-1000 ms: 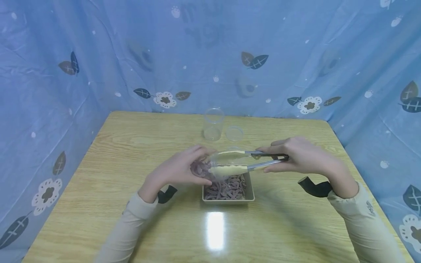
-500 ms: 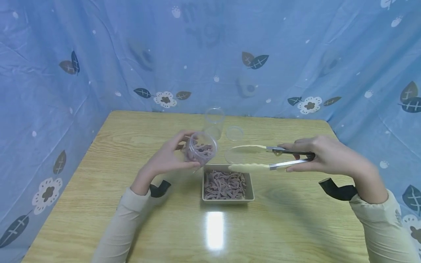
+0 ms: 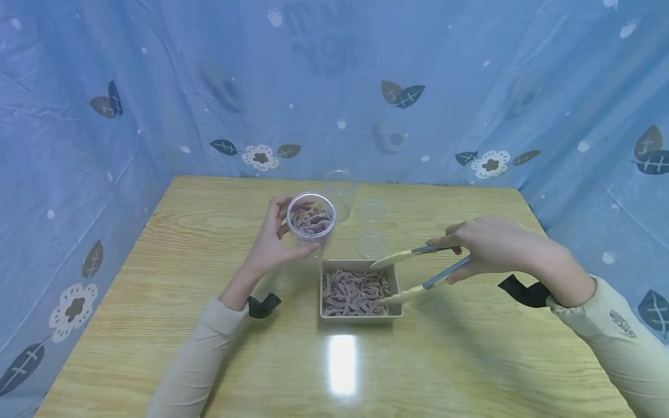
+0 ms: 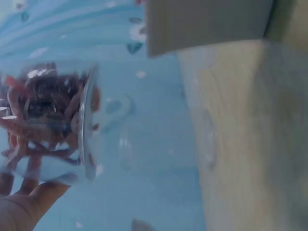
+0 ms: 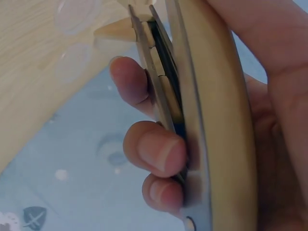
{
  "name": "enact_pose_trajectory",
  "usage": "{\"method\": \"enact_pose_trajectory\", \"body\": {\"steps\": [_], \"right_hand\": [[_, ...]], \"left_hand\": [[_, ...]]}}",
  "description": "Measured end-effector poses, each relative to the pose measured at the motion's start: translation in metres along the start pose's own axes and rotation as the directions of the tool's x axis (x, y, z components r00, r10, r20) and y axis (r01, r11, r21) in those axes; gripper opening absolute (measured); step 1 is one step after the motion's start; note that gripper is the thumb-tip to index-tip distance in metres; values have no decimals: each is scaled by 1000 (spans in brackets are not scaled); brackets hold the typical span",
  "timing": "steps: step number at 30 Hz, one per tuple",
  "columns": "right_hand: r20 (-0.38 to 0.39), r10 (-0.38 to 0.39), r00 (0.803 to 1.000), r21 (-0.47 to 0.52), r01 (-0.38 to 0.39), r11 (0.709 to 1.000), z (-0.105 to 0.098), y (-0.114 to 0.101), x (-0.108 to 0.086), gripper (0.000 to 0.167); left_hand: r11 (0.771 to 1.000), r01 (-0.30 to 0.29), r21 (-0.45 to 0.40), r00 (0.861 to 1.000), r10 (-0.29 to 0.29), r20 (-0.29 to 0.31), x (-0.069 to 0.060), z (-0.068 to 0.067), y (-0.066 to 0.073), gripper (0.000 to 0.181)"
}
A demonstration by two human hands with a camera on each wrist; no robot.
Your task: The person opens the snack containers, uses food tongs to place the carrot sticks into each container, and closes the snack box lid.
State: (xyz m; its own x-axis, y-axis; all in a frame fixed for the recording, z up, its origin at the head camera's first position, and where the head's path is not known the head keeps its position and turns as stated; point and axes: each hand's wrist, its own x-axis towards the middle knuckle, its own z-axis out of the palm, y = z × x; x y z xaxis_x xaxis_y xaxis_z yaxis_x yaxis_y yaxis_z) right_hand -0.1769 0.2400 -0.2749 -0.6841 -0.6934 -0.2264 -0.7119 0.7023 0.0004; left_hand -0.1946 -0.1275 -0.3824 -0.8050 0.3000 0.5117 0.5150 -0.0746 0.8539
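Gripping spread tongs (image 3: 439,278), the right hand (image 3: 496,247) holds their tips at brownish strips (image 3: 355,293) in a tray (image 3: 360,318); the left hand (image 3: 269,247) grips a part-filled clear jar (image 3: 312,235) beyond it. Apparently collecting strips; the next move calls for squeezing.

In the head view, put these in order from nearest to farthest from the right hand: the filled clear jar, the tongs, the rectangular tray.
1. Cream-tipped tongs: held in the right hand.
2. Rectangular tray: left of that hand, at the tongs' tips.
3. Filled clear jar: farther left, held in the left hand.
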Motion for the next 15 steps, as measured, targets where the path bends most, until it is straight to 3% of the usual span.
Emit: {"method": "enact_pose_trajectory", "body": {"steps": [4, 10, 15], "right_hand": [[36, -14, 999, -35, 16, 999, -10, -10, 11, 66], [86, -20, 996, -75, 27, 997, -20, -24, 23, 69], [108, -7, 994, -131, 21, 991, -24, -32, 29, 69]], "left_hand": [[999, -32, -30, 999, 32, -12, 1, 3, -2, 90], [988, 110, 110, 994, -110, -12, 1, 5, 8, 90], [982, 131, 140, 991, -135, 22, 2, 10, 21, 86]]}}
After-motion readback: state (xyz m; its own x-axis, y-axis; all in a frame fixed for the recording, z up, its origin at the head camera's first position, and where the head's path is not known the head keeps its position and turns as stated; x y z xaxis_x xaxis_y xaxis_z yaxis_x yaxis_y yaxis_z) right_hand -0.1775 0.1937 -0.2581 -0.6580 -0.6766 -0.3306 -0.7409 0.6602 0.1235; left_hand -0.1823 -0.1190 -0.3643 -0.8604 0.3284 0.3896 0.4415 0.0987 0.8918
